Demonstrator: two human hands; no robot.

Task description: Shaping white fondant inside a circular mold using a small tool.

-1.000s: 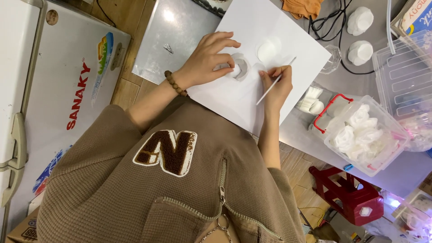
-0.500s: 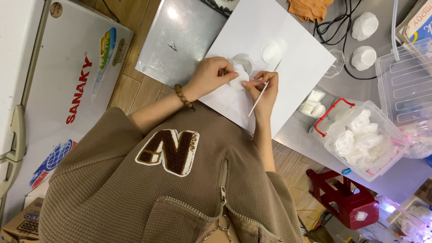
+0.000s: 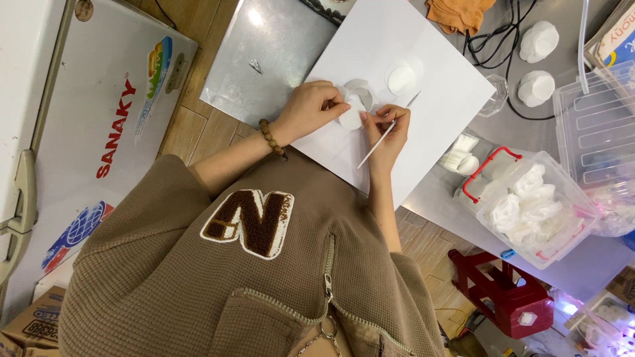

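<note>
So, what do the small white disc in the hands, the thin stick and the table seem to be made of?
White disc: probably cotton or soft fibre, since it is matte with fuzzy edges. Thin stick in the right hand: pale, maybe wood or plastic; too thin to tell. Table: brushed metal, grey with dull glare.

At your left, a white chest freezer lid [image 3: 99,132] bears red lettering and multicoloured stickers [image 3: 153,73]. A printed brown cardboard box [image 3: 30,327] sits bottom-left; a printed carton [image 3: 618,39] top-right.

A grey metal table [image 3: 278,46] is carrying a white sheet [image 3: 423,99] at twelve o'clock and a clear box [image 3: 529,211] at three o'clock.
</note>
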